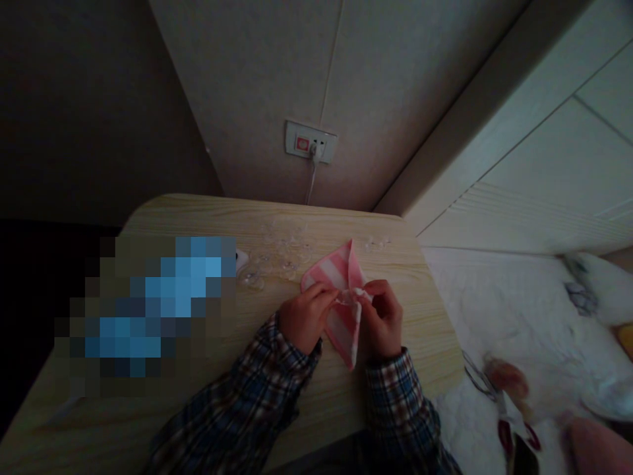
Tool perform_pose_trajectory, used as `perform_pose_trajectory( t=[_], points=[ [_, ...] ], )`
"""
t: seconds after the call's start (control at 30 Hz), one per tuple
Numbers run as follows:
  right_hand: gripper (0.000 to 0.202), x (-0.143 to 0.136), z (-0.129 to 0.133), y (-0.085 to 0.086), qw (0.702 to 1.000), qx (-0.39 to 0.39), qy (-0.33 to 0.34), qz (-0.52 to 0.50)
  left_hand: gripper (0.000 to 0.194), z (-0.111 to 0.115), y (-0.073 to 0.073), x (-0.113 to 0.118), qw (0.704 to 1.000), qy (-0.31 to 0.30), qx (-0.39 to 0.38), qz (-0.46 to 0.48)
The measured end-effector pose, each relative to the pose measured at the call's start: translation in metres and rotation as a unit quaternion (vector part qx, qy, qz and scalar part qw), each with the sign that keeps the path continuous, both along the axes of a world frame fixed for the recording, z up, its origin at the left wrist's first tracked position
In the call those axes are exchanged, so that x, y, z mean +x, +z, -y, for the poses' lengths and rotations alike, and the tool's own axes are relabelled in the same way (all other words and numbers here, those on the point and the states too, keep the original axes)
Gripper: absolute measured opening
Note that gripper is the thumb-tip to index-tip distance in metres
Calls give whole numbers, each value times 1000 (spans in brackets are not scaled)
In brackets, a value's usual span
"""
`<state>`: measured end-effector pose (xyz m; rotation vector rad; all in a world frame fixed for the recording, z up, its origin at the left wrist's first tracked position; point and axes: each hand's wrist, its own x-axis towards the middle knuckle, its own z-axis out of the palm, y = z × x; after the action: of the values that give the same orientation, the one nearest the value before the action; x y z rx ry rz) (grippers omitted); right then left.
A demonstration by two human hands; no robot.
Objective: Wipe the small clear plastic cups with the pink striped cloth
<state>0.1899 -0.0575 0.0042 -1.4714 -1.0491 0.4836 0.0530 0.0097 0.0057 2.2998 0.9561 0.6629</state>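
A pink and white striped cloth, gathered at its middle, is held above the wooden table. My left hand pinches the gathered part from the left, fingers closed. From the right, my right hand grips the same gather between thumb and fingers. A small clear or whitish piece shows at the pinch, too small to name. Several small clear plastic pieces lie on the table just beyond my left hand, and a few more clear pieces lie to the far right.
A blurred-out blue-lit area covers the table's left side. A wall socket with a plugged-in white cable is behind the table. Scissors lie on the white bedding at right.
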Motion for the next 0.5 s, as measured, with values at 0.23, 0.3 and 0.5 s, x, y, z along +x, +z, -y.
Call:
perform_pose_trajectory(
  t=[0.23,0.3,0.5],
  points=[
    [7,4,1,0,999,-28,5,23,21,0,2,-1,999,5,40,-18],
    [6,4,1,0,999,-26,15,22,23,0,1,-2,998,4,60,-20],
    [2,3,-1,-1,998,-27,48,34,24,1,-1,-5,996,10,89,-24]
  ],
)
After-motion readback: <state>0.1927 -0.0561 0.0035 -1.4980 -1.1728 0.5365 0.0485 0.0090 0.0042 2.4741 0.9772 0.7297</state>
